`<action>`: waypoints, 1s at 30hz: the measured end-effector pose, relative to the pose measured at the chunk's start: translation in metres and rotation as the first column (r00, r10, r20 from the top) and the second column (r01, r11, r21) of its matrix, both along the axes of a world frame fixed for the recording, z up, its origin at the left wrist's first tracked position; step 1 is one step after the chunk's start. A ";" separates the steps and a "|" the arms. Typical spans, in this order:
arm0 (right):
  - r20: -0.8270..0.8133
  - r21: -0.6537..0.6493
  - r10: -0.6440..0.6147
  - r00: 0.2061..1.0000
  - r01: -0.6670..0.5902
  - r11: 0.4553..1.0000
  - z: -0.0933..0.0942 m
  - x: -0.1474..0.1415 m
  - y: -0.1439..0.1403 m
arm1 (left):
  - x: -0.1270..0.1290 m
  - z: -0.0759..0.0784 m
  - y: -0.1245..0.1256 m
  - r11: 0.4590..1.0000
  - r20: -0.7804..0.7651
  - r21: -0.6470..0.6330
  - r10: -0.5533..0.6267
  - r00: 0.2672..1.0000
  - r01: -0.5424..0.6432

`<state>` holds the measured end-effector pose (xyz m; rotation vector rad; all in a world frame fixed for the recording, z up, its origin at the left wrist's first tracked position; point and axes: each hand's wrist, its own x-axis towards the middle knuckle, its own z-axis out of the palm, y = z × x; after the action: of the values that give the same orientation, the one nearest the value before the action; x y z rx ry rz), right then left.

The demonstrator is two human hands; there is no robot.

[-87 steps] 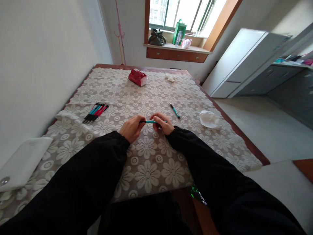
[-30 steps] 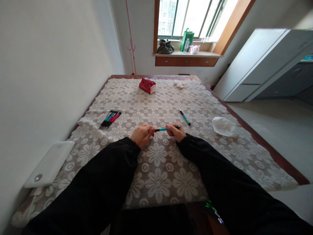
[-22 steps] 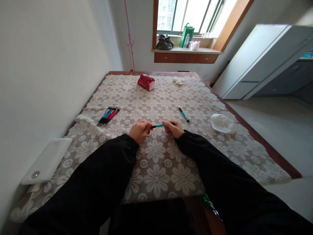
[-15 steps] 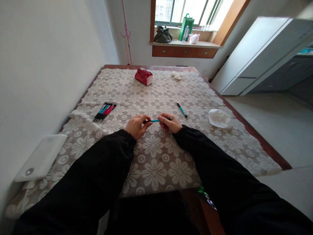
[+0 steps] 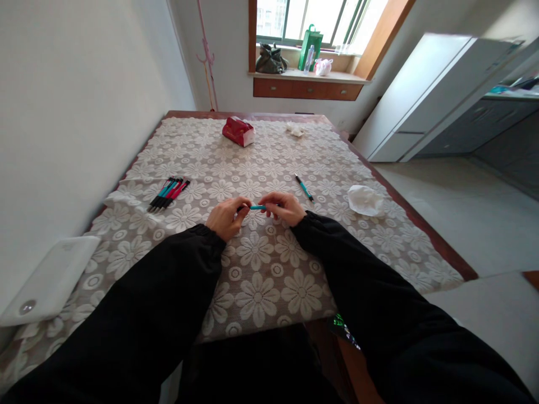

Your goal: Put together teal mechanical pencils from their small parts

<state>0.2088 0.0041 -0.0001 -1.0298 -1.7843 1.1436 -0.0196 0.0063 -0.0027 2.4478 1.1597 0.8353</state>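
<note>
Between my two hands a teal and black pen (image 5: 257,207) lies sideways, just above the flowered tablecloth (image 5: 257,300). My left hand (image 5: 227,217) pinches its black end between thumb and fingers. On the other end, the fingers of my right hand (image 5: 283,207) are closed and cover most of that part. Another teal and black pen (image 5: 304,188) rests on the cloth beyond my right hand. Off to the left, several pens (image 5: 169,194) in teal, red and black lie side by side in a slanted row.
A red tissue pack (image 5: 238,132) and a crumpled white tissue (image 5: 295,129) lie toward the far edge. On the right is a white, bowl-shaped crumpled piece (image 5: 365,200). A white box-like object (image 5: 50,278) sits by the wall at left.
The whole scene has shifted slightly left in view. My right hand's fingers have changed their hold on the pen, which stays between both hands.
</note>
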 end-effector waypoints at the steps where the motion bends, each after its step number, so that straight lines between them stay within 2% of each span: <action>1: 0.134 0.114 0.013 0.991 -0.028 0.993 0.001 0.002 0.000 | 0.000 0.000 0.000 1.000 -0.011 0.014 -0.017 1.000 0.018; 3: 0.379 0.310 -0.001 0.926 -0.125 0.943 0.002 0.004 -0.003 | 0.000 -0.001 0.002 0.997 -0.043 0.036 -0.068 0.997 0.069; 5: 0.534 0.404 -0.037 0.845 -0.217 0.889 0.003 0.004 -0.005 | 0.000 -0.003 0.003 0.993 -0.087 0.043 -0.109 0.990 0.113; 8: 0.640 0.421 -0.067 0.765 -0.277 0.863 0.003 0.003 -0.007 | 0.000 -0.006 0.004 0.991 -0.136 0.045 -0.121 0.983 0.128; 13: 0.704 0.426 -0.100 0.704 -0.305 0.852 0.005 0.010 -0.003 | -0.001 -0.005 0.004 0.998 -0.103 0.028 -0.052 0.993 0.055; 15: 0.708 0.433 -0.111 0.698 -0.304 0.849 0.007 0.013 -0.003 | 0.000 -0.004 0.004 0.999 -0.079 0.003 -0.039 0.996 0.039; 20: 0.716 0.440 -0.123 0.688 -0.307 0.844 0.010 0.013 -0.005 | 0.000 -0.003 0.004 0.992 -0.060 -0.030 -0.124 0.990 0.123; 25: 0.655 0.442 -0.122 0.746 -0.247 0.862 0.009 0.011 -0.005 | 0.000 -0.001 0.001 0.999 -0.080 -0.044 -0.023 0.997 0.019; 30: 0.616 0.453 -0.129 0.777 -0.216 0.865 0.007 0.009 -0.006 | 0.001 -0.002 0.001 0.998 -0.100 -0.056 -0.038 0.994 0.032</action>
<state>0.2181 -0.0022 0.0073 -1.1127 -2.4703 0.2785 -0.0188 0.0075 -0.0043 2.4842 1.1548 0.6680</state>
